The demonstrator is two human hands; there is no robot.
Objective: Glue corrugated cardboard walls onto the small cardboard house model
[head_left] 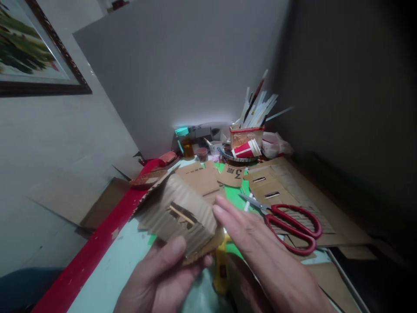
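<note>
My left hand (163, 274) grips a piece of corrugated cardboard (176, 208) from below, thumb on its top face. The piece has a cut-out slot with a thin strip across it. My right hand (260, 252) reaches in from the right with fingers stretched out flat, the fingertips touching the cardboard's right edge. A yellow object (221, 269), partly hidden, lies under both hands on the table.
Red-handled scissors (289, 224) lie right of my hands on flat cardboard sheets (293, 182). At the back stand a box of sticks (247, 132), a red paper cup (246, 150) and a teal-capped bottle (184, 141). The table's red edge (97, 248) runs along the left.
</note>
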